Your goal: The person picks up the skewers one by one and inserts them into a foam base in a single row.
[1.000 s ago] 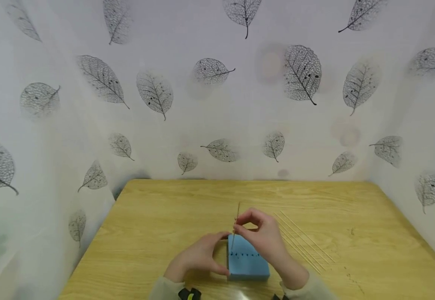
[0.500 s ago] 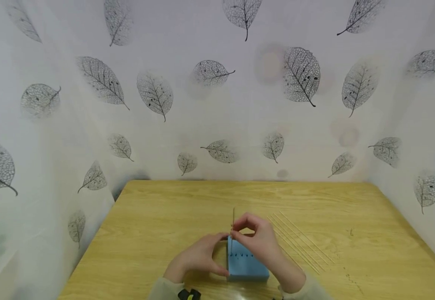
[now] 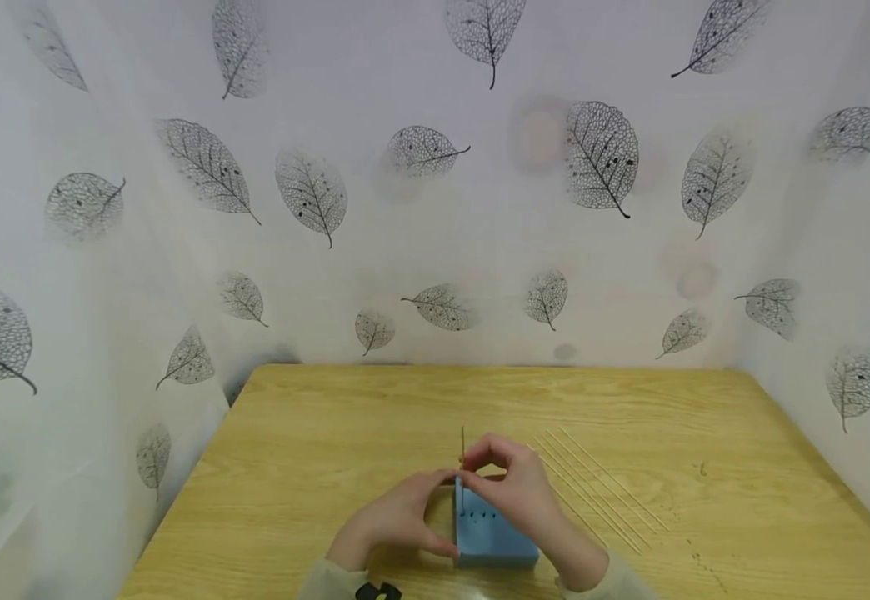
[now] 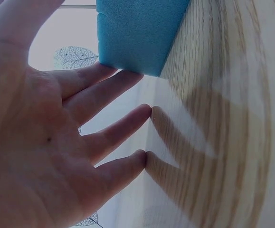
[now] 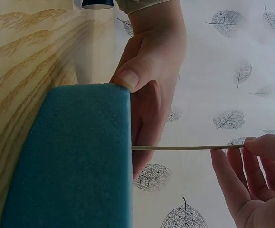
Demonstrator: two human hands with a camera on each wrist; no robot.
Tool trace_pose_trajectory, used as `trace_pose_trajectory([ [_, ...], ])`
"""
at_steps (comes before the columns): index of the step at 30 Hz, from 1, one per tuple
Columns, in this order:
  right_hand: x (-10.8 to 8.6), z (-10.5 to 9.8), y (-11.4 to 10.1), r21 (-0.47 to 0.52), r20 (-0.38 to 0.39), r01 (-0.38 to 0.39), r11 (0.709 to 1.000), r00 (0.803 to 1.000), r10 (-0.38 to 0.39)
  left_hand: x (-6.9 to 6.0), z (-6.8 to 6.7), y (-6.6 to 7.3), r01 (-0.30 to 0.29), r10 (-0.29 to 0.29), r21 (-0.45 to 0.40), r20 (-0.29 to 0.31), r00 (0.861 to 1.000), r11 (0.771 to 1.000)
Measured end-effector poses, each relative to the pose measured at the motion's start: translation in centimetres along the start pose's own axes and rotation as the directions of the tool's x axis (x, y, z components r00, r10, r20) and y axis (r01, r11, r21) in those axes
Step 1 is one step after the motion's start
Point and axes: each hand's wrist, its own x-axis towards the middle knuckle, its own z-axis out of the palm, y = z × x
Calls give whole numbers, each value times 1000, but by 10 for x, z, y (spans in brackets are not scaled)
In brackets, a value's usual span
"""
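Note:
A blue foam block [image 3: 495,546] lies flat on the table with a row of small dark holes along its top. My left hand [image 3: 397,512] steadies the block from the left, thumb at its near corner and fingertips at the far one. In the left wrist view, two fingers of the left hand [image 4: 47,123] touch the block and the other two rest on the table. My right hand [image 3: 517,487] pinches a thin wooden stick [image 5: 175,147] between thumb and forefinger. The stick stands upright, its lower end meeting the block's top at the left end of the row.
Several thin wooden sticks [image 3: 615,483] lie slantwise on the table [image 3: 315,433] to the right of the block. Dark crumbs [image 3: 697,554] are scattered farther right. Leaf-patterned curtains [image 3: 420,233] hang behind the table and at its sides.
My right hand has moved slightly left and down, bringing the stick from a slight tilt to upright and lower. The left hand and the block stay in place.

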Motion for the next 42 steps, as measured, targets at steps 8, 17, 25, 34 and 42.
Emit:
trace_pose_trajectory([
  [8, 1, -3, 2, -46, 26, -36, 998, 999, 37, -2, 2, -1, -8, 8, 19, -8, 1000, 1000],
  [17, 0, -28, -11, -80, 99, 79, 994, 993, -70, 1, 0, -2, -6, 6, 31, 2, 1000, 999],
  [25, 5, -74, -25, -204, -2, 108, 973, 994, -110, 1, 1, -2, 19, -19, 39, 8, 1000, 999],
  [34, 19, -132, -25, -434, -37, 18, 901, 999, -38, -1, 0, 0, 34, -35, 33, 12, 999, 999],
  [42, 33, -166, -4, -507, 1, -62, 859, 997, 73, -2, 0, 1, 39, -39, 29, 16, 999, 999],
])
